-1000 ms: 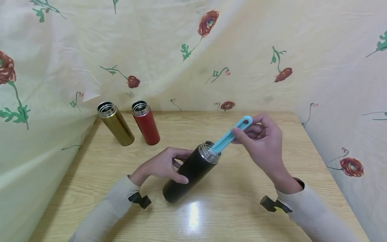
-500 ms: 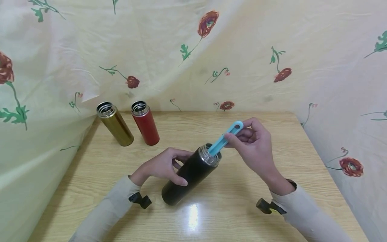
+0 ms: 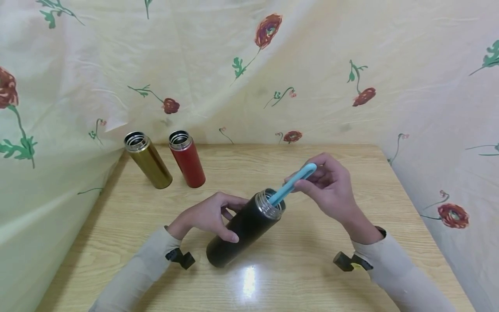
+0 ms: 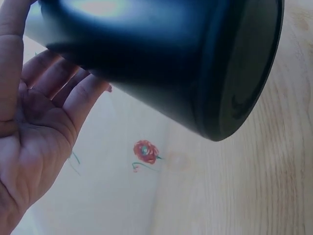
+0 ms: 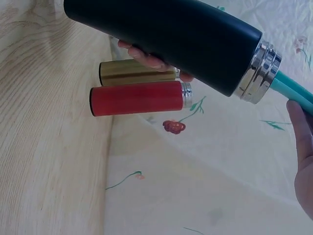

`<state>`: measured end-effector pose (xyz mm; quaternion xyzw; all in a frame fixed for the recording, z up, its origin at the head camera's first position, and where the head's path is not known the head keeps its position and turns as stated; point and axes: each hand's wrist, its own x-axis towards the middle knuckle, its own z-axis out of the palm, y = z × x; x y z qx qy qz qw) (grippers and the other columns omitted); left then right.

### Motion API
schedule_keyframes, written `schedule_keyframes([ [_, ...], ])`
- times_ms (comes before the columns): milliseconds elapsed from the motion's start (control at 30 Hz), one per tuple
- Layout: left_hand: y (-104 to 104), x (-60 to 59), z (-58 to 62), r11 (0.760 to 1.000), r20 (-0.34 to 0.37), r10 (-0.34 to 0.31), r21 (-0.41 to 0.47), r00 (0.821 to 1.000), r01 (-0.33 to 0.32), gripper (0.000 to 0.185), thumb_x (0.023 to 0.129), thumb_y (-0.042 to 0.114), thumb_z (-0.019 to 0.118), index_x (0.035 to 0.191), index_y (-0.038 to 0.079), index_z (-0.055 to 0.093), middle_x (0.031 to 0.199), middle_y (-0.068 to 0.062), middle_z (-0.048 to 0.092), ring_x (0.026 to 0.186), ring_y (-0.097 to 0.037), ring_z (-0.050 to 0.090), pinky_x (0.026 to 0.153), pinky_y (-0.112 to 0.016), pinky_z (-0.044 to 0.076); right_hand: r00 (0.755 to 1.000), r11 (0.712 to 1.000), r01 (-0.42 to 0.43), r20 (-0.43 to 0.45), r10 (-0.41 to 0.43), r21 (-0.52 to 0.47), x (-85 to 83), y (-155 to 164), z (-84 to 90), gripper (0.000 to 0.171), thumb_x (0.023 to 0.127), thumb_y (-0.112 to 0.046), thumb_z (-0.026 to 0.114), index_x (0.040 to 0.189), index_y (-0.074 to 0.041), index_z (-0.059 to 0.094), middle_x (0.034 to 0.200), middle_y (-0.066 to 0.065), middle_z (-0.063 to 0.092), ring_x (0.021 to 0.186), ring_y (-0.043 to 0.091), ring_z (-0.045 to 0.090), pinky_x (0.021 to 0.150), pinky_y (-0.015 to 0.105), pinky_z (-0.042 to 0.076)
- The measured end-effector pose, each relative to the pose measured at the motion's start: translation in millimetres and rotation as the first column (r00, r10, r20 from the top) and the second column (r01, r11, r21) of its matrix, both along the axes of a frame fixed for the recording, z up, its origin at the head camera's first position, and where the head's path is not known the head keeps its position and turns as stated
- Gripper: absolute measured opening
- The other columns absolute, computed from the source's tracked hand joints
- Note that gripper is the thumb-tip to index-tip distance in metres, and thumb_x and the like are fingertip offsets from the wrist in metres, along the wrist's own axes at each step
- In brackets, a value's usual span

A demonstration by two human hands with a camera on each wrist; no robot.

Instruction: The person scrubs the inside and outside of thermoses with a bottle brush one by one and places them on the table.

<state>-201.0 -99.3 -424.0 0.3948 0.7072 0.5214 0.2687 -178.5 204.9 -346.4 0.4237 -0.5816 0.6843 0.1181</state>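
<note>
My left hand (image 3: 212,215) grips the body of a black thermos flask (image 3: 245,232), which is tilted with its uncapped steel mouth up to the right. In the left wrist view, the base of the flask (image 4: 244,63) shows over the table, with fingers round its side. The right hand (image 3: 331,188) pinches the light-blue handle of a bottle brush (image 3: 292,184) between thumb and fingers. Its handle slants down into the flask's mouth, and the far end is hidden inside. In the right wrist view, the handle (image 5: 291,90) enters the threaded steel neck (image 5: 259,72).
Two uncapped thermos flasks, one gold (image 3: 150,162) and one red (image 3: 188,162), stand upright at the back left of the wooden table (image 3: 312,277). A flowered cloth (image 3: 218,65) hangs behind and along both sides. Each wrist carries a small black camera.
The right hand has moved left and slightly down, and the brush handle sits deeper in the flask and has turned. The black flask has tipped slightly lower, its base shifting left.
</note>
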Motion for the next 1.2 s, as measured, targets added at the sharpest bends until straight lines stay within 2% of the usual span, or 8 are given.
schedule_keyframes([
  [67, -1, -0.6, -0.3, 1.0, -0.012, 0.007, 0.002, 1.0, -0.007, 0.077, 0.075, 0.019, 0.087, 0.145, 0.006, 0.056, 0.128, -0.006, 0.07, 0.114, -0.02, 0.067, 0.088, -0.039, 0.061, 1.0, 1.0, 0.011, 0.012, -0.01, -0.022, 0.4, 1, 0.9, 0.032, 0.092, 0.004, 0.071, 0.103, 0.021, 0.047, 0.101, 0.017, 0.077, 0.085, 0.022, 0.077, 0.07, 0.035, 0.063],
  [300, -3, -0.9, -2.1, 1.0, -0.014, 0.024, -0.008, 1.0, -0.024, 0.078, 0.076, 0.018, 0.087, 0.146, 0.005, 0.055, 0.131, -0.008, 0.068, 0.115, -0.021, 0.066, 0.088, -0.039, 0.061, 0.986, 0.988, 0.152, 0.071, -0.15, -0.024, 3.8, 6, 9.3, 0.029, 0.09, 0.005, 0.073, 0.099, 0.019, 0.049, 0.093, 0.013, 0.078, 0.075, 0.021, 0.077, 0.064, 0.035, 0.062],
  [600, -8, 1.3, -5.9, 0.999, -0.008, 0.045, -0.02, 0.999, -0.045, 0.078, 0.076, 0.018, 0.088, 0.145, 0.004, 0.055, 0.131, -0.008, 0.068, 0.115, -0.022, 0.066, 0.089, -0.043, 0.06, 0.975, 0.975, 0.204, 0.112, -0.194, -0.085, 3.0, 14, 22.3, 0.02, 0.085, 0.024, 0.064, 0.099, 0.019, 0.051, 0.087, 0.018, 0.077, 0.073, 0.025, 0.077, 0.062, 0.039, 0.062],
  [933, -11, 1.2, -6.8, 0.998, -0.002, 0.054, -0.035, 0.999, -0.054, 0.077, 0.077, 0.02, 0.087, 0.146, 0.006, 0.055, 0.132, -0.008, 0.067, 0.117, -0.023, 0.065, 0.09, -0.041, 0.06, 0.957, 0.957, 0.267, 0.145, -0.249, -0.118, 5.0, 19, 33.1, 0.019, 0.084, 0.024, 0.063, 0.098, 0.014, 0.055, 0.086, 0.019, 0.076, 0.069, 0.025, 0.076, 0.062, 0.037, 0.062],
  [1200, -13, 2.5, -4.8, 0.998, -0.002, 0.052, -0.033, 0.999, -0.052, 0.077, 0.078, 0.019, 0.087, 0.146, 0.005, 0.054, 0.132, -0.008, 0.067, 0.117, -0.023, 0.065, 0.089, -0.039, 0.06, 0.956, 0.95, 0.273, 0.154, -0.25, -0.152, 3.7, 23, 36.6, 0.02, 0.083, 0.026, 0.062, 0.098, 0.015, 0.055, 0.085, 0.021, 0.076, 0.07, 0.026, 0.076, 0.061, 0.038, 0.062],
])
